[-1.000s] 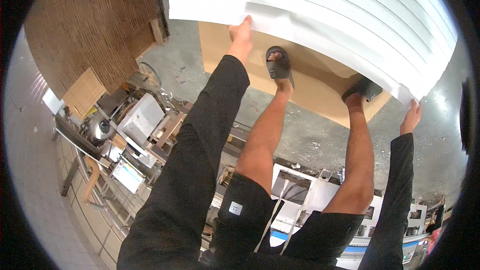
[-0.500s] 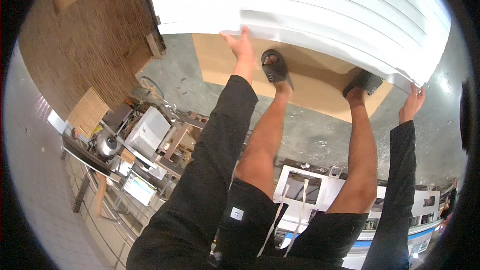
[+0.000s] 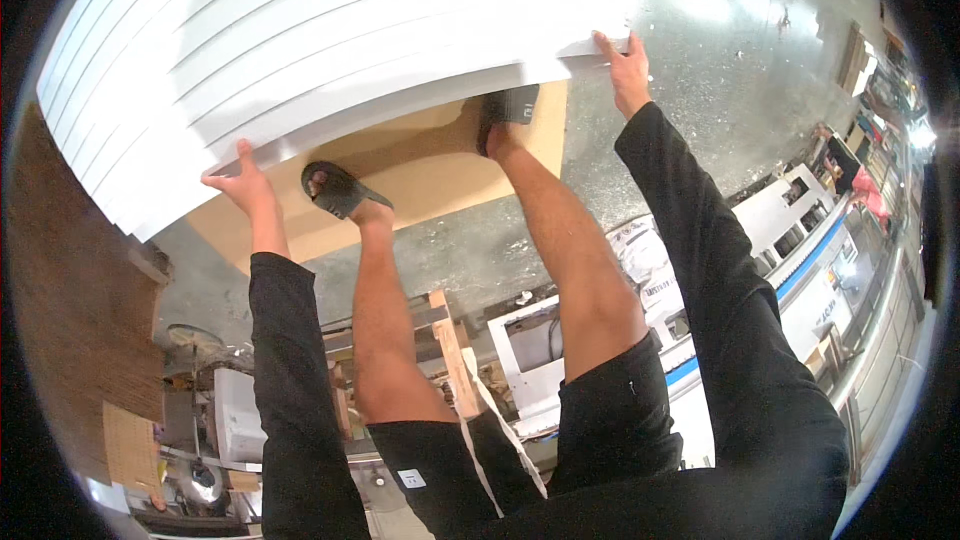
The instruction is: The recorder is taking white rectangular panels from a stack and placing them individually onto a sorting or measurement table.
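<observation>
A large white panel (image 3: pixel 400 30) with long parallel grooves spans the upper left, its thick near edge above my feet. My left hand (image 3: pixel 248 188) holds that near edge toward its left part, thumb on the top face and the other fingers mostly hidden beneath. At the panel's right corner, my right hand (image 3: pixel 628 72) grips the edge the same way, fingers partly hidden. Below the panel lies a flat brown cardboard sheet (image 3: pixel 430 190). My feet in black slides stand on it. The far end of the panel runs out of view.
Grey concrete floor (image 3: pixel 740 70) stretches to the right. Brown wood-patterned sheeting (image 3: pixel 80 280) lies at the left. Behind my legs are white machine frames with a blue strip (image 3: pixel 680 370), a wooden bar (image 3: pixel 455 355) and a pale bin (image 3: pixel 237 410).
The view has turned, so the panel, cardboard and my feet now appear farther left, tilted the other way. More floor shows on the right. Both hands keep hold of the panel's edge.
</observation>
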### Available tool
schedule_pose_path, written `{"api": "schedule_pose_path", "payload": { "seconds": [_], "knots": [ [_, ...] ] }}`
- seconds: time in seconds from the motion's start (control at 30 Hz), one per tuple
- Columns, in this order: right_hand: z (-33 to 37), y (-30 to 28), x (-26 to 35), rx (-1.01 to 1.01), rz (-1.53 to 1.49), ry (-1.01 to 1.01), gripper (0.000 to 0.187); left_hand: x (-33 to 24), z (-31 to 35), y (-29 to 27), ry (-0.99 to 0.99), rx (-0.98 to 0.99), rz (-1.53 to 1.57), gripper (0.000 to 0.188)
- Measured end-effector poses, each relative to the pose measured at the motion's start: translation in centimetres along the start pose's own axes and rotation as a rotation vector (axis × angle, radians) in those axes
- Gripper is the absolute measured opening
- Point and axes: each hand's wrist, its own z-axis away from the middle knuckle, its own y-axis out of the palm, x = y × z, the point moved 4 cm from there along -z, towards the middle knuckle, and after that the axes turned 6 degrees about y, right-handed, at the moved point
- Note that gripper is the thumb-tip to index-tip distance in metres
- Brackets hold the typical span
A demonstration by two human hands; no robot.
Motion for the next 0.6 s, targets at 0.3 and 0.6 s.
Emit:
{"api": "schedule_pose_path", "payload": {
  "seconds": [0.3, 0.6],
  "knots": [
    [-1.5, 4.3, -4.9, 0.244, -0.471, -0.291, 0.03, -2.8, -4.8, -1.9, 0.018, -0.026, -0.004, 0.121],
    [-3.3, 5.8, -7.4, 0.017, 0.241, -0.101, 0.069, -4.2, -2.3, -2.6, -0.115, -0.188, -0.142, 0.135]
  ]
}}
